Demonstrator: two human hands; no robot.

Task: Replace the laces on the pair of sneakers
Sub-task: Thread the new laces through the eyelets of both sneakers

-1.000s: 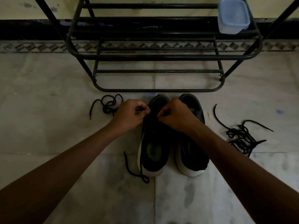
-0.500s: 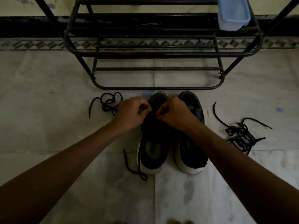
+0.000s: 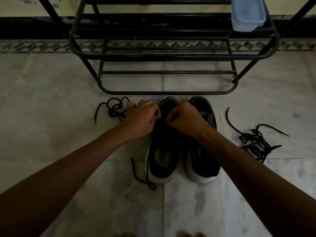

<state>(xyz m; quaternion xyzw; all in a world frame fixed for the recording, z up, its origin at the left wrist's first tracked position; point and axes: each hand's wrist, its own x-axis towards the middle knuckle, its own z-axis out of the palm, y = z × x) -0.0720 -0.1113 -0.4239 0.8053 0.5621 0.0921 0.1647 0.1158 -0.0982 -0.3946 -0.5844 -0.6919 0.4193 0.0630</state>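
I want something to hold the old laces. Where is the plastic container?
In the head view, the pale blue plastic container sits at the top right, on the right end of the upper shelf of the black rack.

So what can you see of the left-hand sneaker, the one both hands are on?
The left sneaker has a dark upper, a whitish sole and a yellow-green insole. It stands upright on the pale floor, toe toward the black rack, close beside its mate. The left hand and right hand pinch at its forefoot, apparently on the black lace that trails past its heel.
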